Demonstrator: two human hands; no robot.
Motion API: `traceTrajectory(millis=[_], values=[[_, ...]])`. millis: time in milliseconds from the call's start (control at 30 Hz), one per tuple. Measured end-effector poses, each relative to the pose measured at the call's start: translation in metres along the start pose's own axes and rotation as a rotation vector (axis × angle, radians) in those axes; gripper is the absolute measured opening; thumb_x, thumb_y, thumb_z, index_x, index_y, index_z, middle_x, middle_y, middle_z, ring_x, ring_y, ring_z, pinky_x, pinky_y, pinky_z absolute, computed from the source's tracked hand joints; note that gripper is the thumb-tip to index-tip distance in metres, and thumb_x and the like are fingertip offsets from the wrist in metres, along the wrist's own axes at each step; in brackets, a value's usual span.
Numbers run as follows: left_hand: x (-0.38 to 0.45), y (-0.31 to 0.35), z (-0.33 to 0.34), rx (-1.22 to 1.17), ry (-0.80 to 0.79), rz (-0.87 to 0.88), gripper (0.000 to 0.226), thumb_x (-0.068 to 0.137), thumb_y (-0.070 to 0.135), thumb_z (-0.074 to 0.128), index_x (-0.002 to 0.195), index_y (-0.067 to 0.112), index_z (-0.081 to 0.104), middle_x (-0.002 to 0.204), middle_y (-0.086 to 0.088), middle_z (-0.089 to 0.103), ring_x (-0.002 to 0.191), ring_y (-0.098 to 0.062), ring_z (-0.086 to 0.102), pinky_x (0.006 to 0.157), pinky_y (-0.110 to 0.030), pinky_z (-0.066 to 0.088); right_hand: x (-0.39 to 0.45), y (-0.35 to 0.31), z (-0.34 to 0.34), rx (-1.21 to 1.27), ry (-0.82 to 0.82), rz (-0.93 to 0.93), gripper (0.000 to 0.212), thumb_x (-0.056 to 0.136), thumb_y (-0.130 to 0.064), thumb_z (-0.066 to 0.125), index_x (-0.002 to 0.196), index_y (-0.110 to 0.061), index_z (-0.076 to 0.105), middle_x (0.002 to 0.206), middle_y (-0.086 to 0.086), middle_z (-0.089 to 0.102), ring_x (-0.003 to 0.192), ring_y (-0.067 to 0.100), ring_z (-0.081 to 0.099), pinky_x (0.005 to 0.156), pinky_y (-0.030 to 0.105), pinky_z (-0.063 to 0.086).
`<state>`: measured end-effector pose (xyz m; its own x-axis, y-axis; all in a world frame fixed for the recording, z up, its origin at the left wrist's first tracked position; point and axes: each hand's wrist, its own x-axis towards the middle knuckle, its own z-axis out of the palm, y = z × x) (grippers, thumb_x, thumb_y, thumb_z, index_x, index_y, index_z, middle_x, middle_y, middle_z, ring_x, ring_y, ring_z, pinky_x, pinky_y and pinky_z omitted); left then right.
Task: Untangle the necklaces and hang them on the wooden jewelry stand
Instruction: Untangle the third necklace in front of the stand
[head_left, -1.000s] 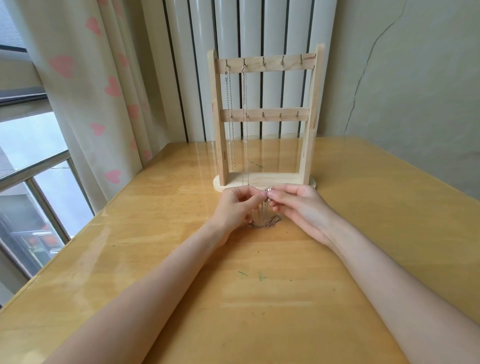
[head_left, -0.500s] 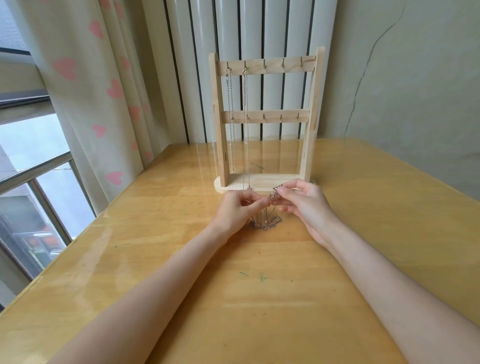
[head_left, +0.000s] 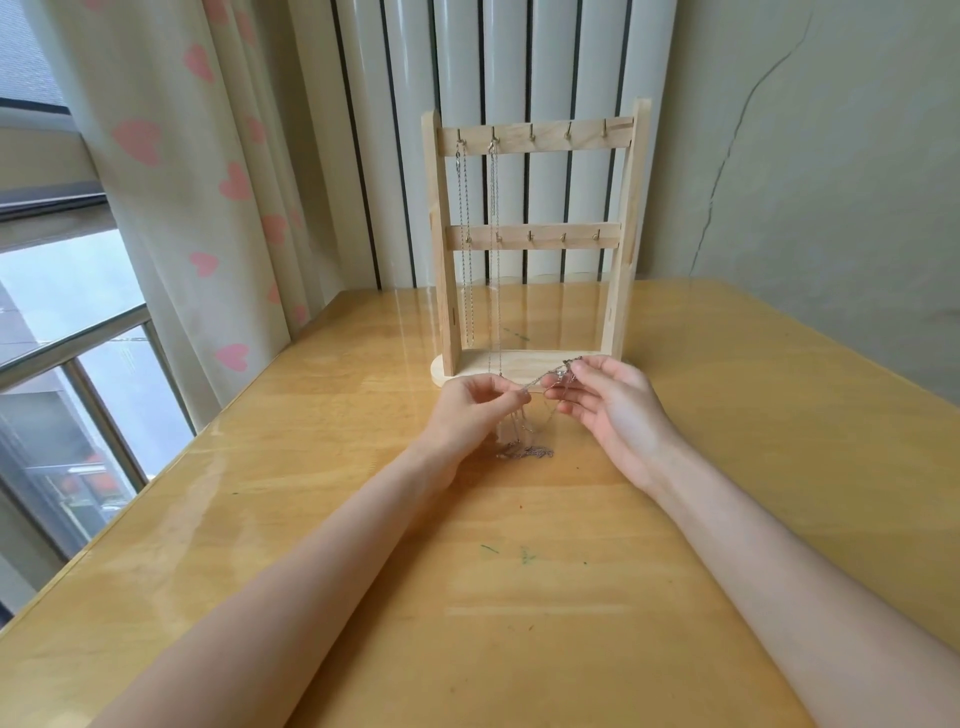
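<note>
Two bare forearms reach forward over the glossy wooden worktop (head_left: 322, 519), which carries a few small green marks near its front middle. Further in, both hands meet above a small heap of tangled chain (head_left: 524, 451) that lies on the worktop, with several thin strands rising from it to the fingers.

The left hand (head_left: 467, 402) is curled, its thumb and forefinger pinched together on a strand at their tips; the other fingers are folded in under the palm. The right hand (head_left: 605, 400) is turned palm toward the left hand, its fingers bent and loosely spread, and its thumb and forefinger pinch a knotted bit of the chain, held a little higher than the left hand's pinch. A short length of chain runs taut between the two pinches, sloping up to the right. Whether the tangle is one necklace or more cannot be told.

Just behind the hands stands the wooden jewelry stand (head_left: 626, 234), upright on an oval base, with two crossbars each carrying a row of small hooks. Two necklaces (head_left: 493, 249) hang from the two leftmost hooks of the top bar, dropping straight down nearly to the base.

Behind the stand is a white ribbed radiator (head_left: 509, 67); to the left, a curtain (head_left: 171, 156) with pink hearts and a window (head_left: 62, 322).
</note>
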<state>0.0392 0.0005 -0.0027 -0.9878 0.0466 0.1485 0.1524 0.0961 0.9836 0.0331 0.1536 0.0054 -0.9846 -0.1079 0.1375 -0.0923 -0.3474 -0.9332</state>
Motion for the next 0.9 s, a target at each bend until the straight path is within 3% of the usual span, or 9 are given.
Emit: traceTrajectory(millis=[100, 233, 333, 433, 533, 600, 733, 800, 900], values=[[-0.002, 0.003, 0.001, -0.088, -0.060, -0.048, 0.013, 0.086, 0.016, 0.059, 0.075, 0.015, 0.066, 0.083, 0.002, 0.068, 0.081, -0.009, 0.060, 0.076, -0.023, 0.043, 0.001, -0.003, -0.002, 0.147, 0.000, 0.048, 0.016, 0.096, -0.006, 0.043, 0.082, -0.010, 0.051, 0.066, 0.004, 0.066, 0.067, 0.016, 0.065, 0.071, 0.029, 0.049], [0.000, 0.011, -0.004, -0.551, -0.122, -0.167, 0.015, 0.085, 0.017, 0.043, 0.074, 0.017, 0.054, 0.085, 0.002, 0.066, 0.093, -0.013, 0.059, 0.098, -0.031, 0.035, 0.005, -0.006, -0.008, 0.352, 0.072, 0.139, 0.021, 0.095, -0.009, 0.043, 0.075, -0.012, 0.049, 0.056, -0.001, 0.054, 0.055, 0.013, 0.059, 0.075, 0.031, 0.046], [0.003, 0.010, -0.007, -0.567, -0.080, -0.178, 0.014, 0.084, 0.018, 0.046, 0.071, 0.019, 0.051, 0.079, 0.005, 0.063, 0.087, -0.013, 0.054, 0.087, -0.031, 0.038, 0.007, -0.005, -0.011, 0.461, 0.114, 0.151, 0.022, 0.096, -0.008, 0.039, 0.075, -0.011, 0.045, 0.056, 0.000, 0.046, 0.043, 0.011, 0.042, 0.058, 0.026, 0.045], [0.005, 0.009, -0.005, -0.504, 0.027, -0.189, 0.015, 0.086, 0.016, 0.051, 0.072, 0.019, 0.054, 0.083, 0.005, 0.059, 0.083, -0.012, 0.049, 0.078, -0.029, 0.038, 0.008, -0.009, -0.015, 0.489, 0.151, 0.124, 0.021, 0.096, -0.008, 0.037, 0.076, -0.012, 0.042, 0.058, 0.000, 0.047, 0.034, 0.008, 0.029, 0.036, 0.017, 0.027], [0.005, 0.011, -0.010, -0.549, 0.132, -0.184, 0.016, 0.087, 0.017, 0.048, 0.072, 0.019, 0.051, 0.083, 0.006, 0.058, 0.078, -0.010, 0.050, 0.076, -0.027, 0.036, 0.009, -0.008, -0.021, 0.457, 0.200, 0.092, 0.019, 0.097, -0.010, 0.036, 0.080, -0.011, 0.043, 0.067, 0.002, 0.053, 0.032, 0.006, 0.026, 0.030, 0.017, 0.019], [0.004, 0.012, -0.016, -0.696, 0.101, -0.164, 0.021, 0.089, 0.018, 0.045, 0.068, 0.018, 0.047, 0.072, 0.004, 0.060, 0.074, -0.011, 0.056, 0.074, -0.025, 0.042, 0.009, -0.007, -0.022, 0.426, 0.220, 0.072, 0.016, 0.097, -0.009, 0.036, 0.084, -0.010, 0.044, 0.073, 0.004, 0.059, 0.032, 0.006, 0.027, 0.030, 0.017, 0.020], [0.001, 0.018, -0.018, -0.870, 0.000, -0.132, 0.017, 0.093, 0.016, 0.044, 0.086, 0.013, 0.059, 0.059, 0.005, 0.055, 0.051, -0.007, 0.056, 0.059, -0.023, 0.055, 0.006, -0.001, -0.015, 0.009, 0.222, 0.041, 0.010, 0.098, -0.006, 0.037, 0.091, -0.009, 0.045, 0.081, 0.011, 0.066, 0.044, 0.010, 0.037, 0.041, 0.020, 0.031], [0.001, 0.022, -0.016, -0.807, -0.056, -0.112, 0.020, 0.095, 0.018, 0.045, 0.101, 0.015, 0.063, 0.066, 0.005, 0.058, 0.050, -0.005, 0.054, 0.055, -0.020, 0.054, 0.005, 0.005, -0.011, -0.426, 0.217, 0.021, 0.007, 0.095, -0.008, 0.043, 0.096, -0.007, 0.049, 0.092, 0.012, 0.066, 0.059, 0.014, 0.046, 0.056, 0.025, 0.038], [-0.002, 0.024, -0.013, -0.582, -0.169, -0.132, 0.029, 0.099, 0.029, 0.038, 0.113, 0.018, 0.062, 0.083, 0.003, 0.063, 0.059, -0.006, 0.059, 0.051, -0.016, 0.049, 0.006, 0.013, -0.009, -0.949, 0.239, -0.036, 0.023, 0.090, -0.017, 0.054, 0.111, -0.008, 0.052, 0.114, 0.006, 0.056, 0.098, 0.020, 0.050, 0.078, 0.027, 0.036]])
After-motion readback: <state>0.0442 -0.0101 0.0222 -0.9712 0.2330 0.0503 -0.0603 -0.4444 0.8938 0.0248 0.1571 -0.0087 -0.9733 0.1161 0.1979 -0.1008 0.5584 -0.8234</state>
